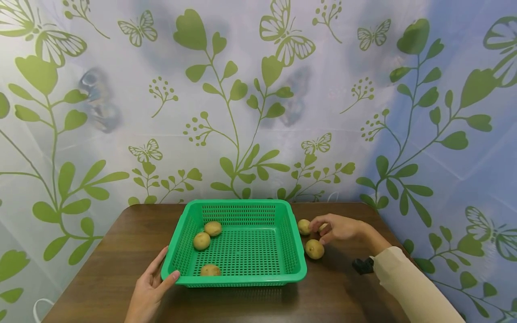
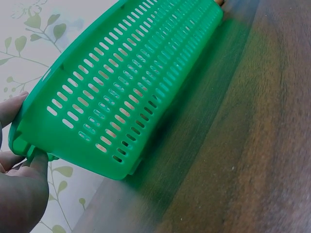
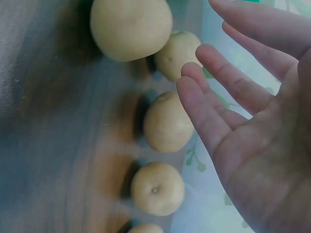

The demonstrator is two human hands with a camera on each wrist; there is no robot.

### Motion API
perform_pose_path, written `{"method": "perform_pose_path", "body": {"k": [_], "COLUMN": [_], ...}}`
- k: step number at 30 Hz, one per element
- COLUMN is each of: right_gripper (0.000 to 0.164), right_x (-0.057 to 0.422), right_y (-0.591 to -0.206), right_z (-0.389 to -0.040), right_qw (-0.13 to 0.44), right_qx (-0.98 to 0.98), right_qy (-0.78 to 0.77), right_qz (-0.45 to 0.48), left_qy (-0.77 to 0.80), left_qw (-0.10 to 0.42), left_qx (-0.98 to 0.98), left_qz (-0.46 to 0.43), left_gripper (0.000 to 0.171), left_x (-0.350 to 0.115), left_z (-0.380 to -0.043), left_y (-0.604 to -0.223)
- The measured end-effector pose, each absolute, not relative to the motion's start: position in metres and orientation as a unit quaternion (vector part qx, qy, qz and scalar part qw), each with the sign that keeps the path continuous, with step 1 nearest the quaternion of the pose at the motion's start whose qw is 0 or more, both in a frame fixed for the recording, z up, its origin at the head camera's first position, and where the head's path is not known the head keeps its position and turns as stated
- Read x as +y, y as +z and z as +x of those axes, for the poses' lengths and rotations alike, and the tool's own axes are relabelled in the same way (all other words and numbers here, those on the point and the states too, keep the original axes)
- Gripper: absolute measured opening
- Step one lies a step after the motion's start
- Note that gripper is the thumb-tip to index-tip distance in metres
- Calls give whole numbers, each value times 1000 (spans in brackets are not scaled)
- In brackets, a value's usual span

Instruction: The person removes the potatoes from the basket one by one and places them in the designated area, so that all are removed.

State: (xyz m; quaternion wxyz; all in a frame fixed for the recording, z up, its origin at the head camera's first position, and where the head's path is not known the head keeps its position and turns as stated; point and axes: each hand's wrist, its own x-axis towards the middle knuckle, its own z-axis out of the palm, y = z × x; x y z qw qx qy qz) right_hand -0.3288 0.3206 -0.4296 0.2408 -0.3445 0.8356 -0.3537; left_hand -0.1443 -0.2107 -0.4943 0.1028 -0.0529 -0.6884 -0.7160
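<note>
My left hand holds the near left corner of a green plastic basket, thumb over the rim and fingers curled under it. The left wrist view shows the slotted side of the basket and the left hand at its rim. Three potatoes lie inside, one of them a front potato partly hidden by the rim. To the right of the basket, my right hand hovers with fingers loosely bent and nothing held. Beneath it are a near potato and a farther potato.
Several potatoes stand in a row on the table in the right wrist view, among them a middle potato and a lower potato. The brown table reaches back to a leaf-patterned curtain.
</note>
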Motion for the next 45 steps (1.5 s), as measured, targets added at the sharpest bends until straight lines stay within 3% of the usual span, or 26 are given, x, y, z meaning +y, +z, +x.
{"method": "perform_pose_path", "body": {"k": [12,32,45], "right_gripper": [50,47,50], "right_x": [301,248,214], "right_y": [-405,-373,-365], "right_z": [-337,-347,-348], "right_qw": [234,230,254], "right_qx": [859,842,843], "right_qy": [-320,-301,-281], "right_qz": [-325,-383,-383], "left_qy": [-721,-731,-728], "left_qw": [96,92,94], "left_qx": [-685,-674,-677], "left_qz": [-54,-59,-58], "left_gripper": [72,73,72], "left_x": [-211,-210,-210], "left_z": [-144,-145,-144], "left_y": [-493,-492,-492]}}
